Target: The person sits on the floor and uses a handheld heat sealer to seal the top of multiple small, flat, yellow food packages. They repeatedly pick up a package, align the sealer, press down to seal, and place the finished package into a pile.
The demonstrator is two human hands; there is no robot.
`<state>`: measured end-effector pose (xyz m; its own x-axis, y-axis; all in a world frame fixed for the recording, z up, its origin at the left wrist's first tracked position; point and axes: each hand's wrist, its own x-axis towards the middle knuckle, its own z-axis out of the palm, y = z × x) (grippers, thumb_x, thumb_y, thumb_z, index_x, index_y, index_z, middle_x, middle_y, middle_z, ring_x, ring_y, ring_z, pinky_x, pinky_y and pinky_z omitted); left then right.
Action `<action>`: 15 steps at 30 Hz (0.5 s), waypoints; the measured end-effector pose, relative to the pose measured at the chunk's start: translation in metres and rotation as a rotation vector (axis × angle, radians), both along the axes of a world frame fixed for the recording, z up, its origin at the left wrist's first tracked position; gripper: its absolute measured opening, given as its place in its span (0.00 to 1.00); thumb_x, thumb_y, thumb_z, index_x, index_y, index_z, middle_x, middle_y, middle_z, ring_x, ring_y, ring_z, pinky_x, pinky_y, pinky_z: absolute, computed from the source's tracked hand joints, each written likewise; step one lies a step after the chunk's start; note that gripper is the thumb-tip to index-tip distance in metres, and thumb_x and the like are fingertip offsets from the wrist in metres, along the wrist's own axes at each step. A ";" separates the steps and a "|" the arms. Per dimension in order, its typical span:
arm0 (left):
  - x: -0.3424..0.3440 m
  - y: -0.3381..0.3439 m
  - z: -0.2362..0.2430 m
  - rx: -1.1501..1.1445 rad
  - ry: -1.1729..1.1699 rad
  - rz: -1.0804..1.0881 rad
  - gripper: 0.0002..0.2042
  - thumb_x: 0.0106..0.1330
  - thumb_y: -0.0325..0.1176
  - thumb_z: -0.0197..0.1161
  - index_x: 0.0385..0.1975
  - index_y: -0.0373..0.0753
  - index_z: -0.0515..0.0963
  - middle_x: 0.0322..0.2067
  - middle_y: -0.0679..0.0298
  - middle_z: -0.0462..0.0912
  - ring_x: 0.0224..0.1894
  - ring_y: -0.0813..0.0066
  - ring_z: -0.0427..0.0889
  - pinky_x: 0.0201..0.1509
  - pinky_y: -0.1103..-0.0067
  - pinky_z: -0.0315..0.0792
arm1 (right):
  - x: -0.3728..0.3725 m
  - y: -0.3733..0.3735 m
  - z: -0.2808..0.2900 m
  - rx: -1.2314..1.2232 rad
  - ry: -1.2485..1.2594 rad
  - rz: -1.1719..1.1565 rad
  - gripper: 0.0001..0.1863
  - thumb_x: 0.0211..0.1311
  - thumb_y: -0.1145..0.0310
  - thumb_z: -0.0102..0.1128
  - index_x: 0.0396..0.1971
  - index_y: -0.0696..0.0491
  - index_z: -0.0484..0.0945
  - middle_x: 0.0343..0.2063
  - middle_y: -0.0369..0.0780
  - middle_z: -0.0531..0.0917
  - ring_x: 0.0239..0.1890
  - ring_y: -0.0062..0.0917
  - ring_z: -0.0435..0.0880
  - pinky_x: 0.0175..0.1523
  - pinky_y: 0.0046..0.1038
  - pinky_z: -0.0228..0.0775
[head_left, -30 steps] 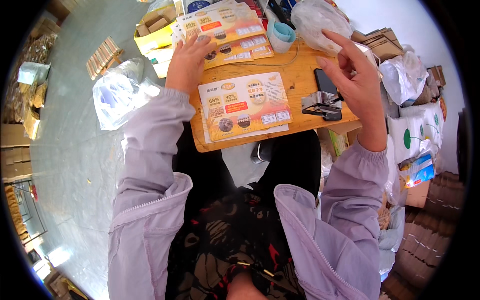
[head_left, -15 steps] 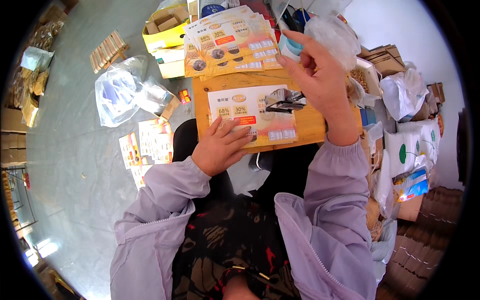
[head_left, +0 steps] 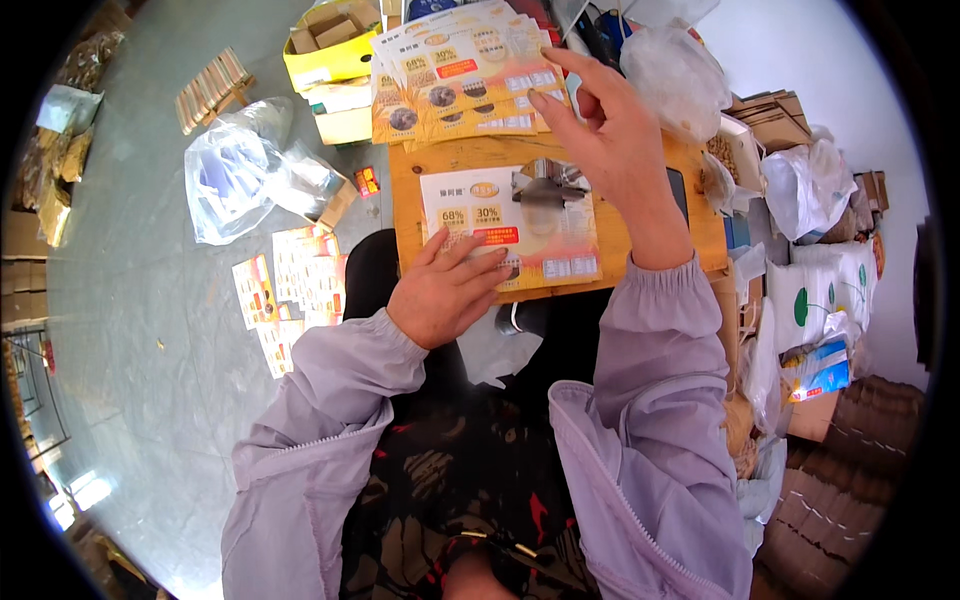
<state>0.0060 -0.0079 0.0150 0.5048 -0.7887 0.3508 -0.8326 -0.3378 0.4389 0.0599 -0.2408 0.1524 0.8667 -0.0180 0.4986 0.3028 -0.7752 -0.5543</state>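
Observation:
My left hand lies flat, its fingers spread over the lower left part of a white, yellow and red printed sheet at the table's near edge. A shiny metal tool, blurred by motion, is over the sheet's upper right part. It moves along with my right hand, whose lower fingers seem curled round it, though their grip is hidden. That hand's thumb and forefinger point left, apart from each other, at the right edge of a fanned stack of like printed sheets.
The small wooden table carries a dark flat phone-like object at its right. A yellow box stands beyond its left corner. Plastic bags, a striped stool and scattered printed sheets are on the floor. Bags and cardboard line the right.
My right hand has moved left to the stack's edge, and the metal tool has shifted left and away from me over the sheet. My left hand keeps its place.

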 end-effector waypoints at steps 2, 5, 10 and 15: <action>0.001 -0.001 0.000 -0.011 -0.008 0.008 0.19 0.64 0.36 0.66 0.56 0.50 0.80 0.60 0.70 0.78 0.69 0.64 0.69 0.74 0.55 0.56 | 0.004 -0.001 -0.005 0.002 -0.036 0.021 0.22 0.61 0.63 0.70 0.55 0.50 0.80 0.28 0.33 0.70 0.28 0.19 0.66 0.32 0.22 0.62; 0.000 -0.001 -0.002 -0.031 -0.023 0.018 0.18 0.63 0.36 0.67 0.54 0.49 0.81 0.58 0.71 0.79 0.68 0.66 0.70 0.74 0.56 0.57 | 0.006 0.000 -0.009 -0.001 -0.040 0.031 0.23 0.62 0.64 0.71 0.57 0.50 0.80 0.26 0.29 0.65 0.27 0.15 0.62 0.30 0.19 0.58; 0.000 -0.001 0.000 -0.028 0.004 0.007 0.19 0.63 0.36 0.67 0.55 0.49 0.81 0.60 0.70 0.78 0.68 0.64 0.71 0.75 0.55 0.56 | 0.011 0.004 -0.014 0.027 -0.053 0.067 0.23 0.61 0.64 0.71 0.56 0.50 0.80 0.25 0.30 0.67 0.27 0.15 0.63 0.30 0.20 0.58; 0.001 -0.001 0.002 -0.024 0.015 0.008 0.18 0.63 0.35 0.67 0.55 0.49 0.81 0.60 0.69 0.79 0.68 0.64 0.71 0.74 0.56 0.56 | 0.015 0.013 -0.009 -0.133 -0.007 0.043 0.22 0.62 0.56 0.66 0.54 0.48 0.81 0.42 0.43 0.85 0.35 0.36 0.82 0.41 0.34 0.74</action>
<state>0.0066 -0.0093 0.0166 0.5166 -0.7760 0.3617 -0.8231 -0.3339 0.4593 0.0744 -0.2283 0.1434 0.8619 0.0859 0.4998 0.3409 -0.8278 -0.4455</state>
